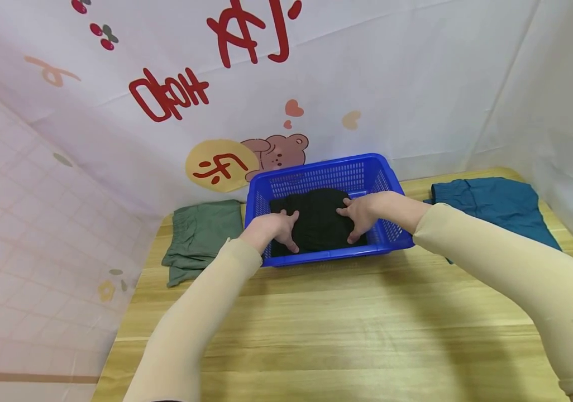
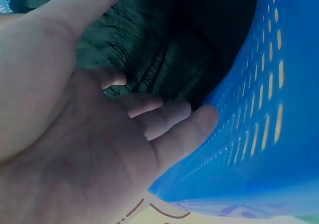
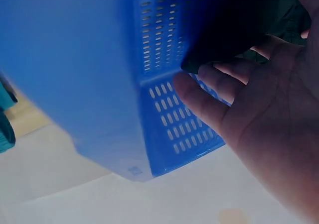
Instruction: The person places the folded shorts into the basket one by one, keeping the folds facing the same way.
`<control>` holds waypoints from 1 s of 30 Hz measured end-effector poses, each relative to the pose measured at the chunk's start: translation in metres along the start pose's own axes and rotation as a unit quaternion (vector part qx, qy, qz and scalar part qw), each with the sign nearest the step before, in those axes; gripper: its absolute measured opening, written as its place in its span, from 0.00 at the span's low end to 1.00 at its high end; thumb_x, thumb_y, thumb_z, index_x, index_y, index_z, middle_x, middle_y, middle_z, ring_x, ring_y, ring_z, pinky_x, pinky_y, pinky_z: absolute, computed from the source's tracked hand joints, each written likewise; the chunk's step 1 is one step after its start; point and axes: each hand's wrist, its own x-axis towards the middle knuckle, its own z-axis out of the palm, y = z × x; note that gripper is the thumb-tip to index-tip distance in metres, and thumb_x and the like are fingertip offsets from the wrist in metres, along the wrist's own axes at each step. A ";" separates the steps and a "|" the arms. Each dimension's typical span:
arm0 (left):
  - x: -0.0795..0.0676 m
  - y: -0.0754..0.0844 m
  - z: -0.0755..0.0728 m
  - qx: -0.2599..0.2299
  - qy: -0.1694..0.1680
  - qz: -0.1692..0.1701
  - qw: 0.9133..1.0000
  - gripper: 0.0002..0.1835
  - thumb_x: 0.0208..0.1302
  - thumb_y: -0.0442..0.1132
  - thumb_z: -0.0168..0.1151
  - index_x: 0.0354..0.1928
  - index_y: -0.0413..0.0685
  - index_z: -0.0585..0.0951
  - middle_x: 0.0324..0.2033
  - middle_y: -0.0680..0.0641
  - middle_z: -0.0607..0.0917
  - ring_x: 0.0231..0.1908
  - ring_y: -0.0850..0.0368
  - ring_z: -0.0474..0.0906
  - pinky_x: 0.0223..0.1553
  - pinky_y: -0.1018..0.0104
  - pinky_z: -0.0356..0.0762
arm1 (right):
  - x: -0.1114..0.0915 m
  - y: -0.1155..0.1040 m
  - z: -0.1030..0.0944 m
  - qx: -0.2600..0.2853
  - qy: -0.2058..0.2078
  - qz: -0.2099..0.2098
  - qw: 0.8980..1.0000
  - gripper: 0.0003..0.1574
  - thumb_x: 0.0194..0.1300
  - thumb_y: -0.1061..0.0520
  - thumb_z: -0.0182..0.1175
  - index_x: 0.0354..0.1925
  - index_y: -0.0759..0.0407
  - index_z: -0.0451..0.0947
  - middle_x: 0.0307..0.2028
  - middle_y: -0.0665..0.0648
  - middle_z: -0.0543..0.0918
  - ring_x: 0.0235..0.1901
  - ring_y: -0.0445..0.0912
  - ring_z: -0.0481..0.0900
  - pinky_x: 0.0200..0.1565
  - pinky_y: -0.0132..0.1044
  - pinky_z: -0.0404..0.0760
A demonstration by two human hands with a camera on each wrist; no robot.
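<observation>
A blue plastic basket [image 1: 326,257] with slotted walls holds a black folded garment [image 1: 319,218]. In the left wrist view, gathered dark green fabric [image 2: 114,45] also shows inside it. My left hand [image 1: 277,228] reaches over the near left rim, its fingers spread loosely at the garment's left side. From the right, my right hand [image 1: 364,213] reaches in, fingers apart at the garment's right edge. The right wrist view has that hand's fingertips [image 3: 187,84] beside the black cloth and close to the slotted wall. Neither hand is curled round anything.
Left of the basket, a grey-green folded garment [image 1: 206,234] with a gathered waistband lies on the wooden table [image 1: 316,329]. A teal-blue folded garment [image 1: 492,204] lies to the right. A printed white cloth backdrop [image 1: 397,72] stands close behind the basket.
</observation>
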 end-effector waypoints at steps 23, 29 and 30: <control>-0.016 0.035 0.044 -0.141 0.314 0.142 0.928 0.45 0.79 0.68 0.47 0.86 0.61 0.43 0.86 0.42 0.43 0.86 0.38 0.40 0.77 0.35 0.65 | -0.094 0.071 0.054 0.071 0.297 -0.008 0.952 0.55 0.74 0.31 0.59 0.84 0.57 0.54 0.84 0.71 0.50 0.83 0.70 0.46 0.79 0.71 0.52; -0.018 0.066 0.059 -0.165 0.332 0.174 0.912 0.45 0.79 0.68 0.46 0.86 0.64 0.42 0.87 0.45 0.40 0.86 0.41 0.38 0.79 0.36 0.62 | -0.114 0.083 0.078 0.095 0.328 0.005 0.940 0.54 0.74 0.35 0.62 0.84 0.56 0.53 0.85 0.68 0.47 0.84 0.68 0.44 0.79 0.72 0.50; -0.018 0.071 0.061 -0.171 0.337 0.180 0.908 0.45 0.79 0.68 0.47 0.86 0.65 0.41 0.87 0.46 0.39 0.86 0.41 0.37 0.79 0.36 0.62 | -0.118 0.085 0.082 0.098 0.334 0.007 0.938 0.54 0.74 0.36 0.62 0.84 0.56 0.53 0.85 0.68 0.46 0.85 0.68 0.43 0.79 0.72 0.50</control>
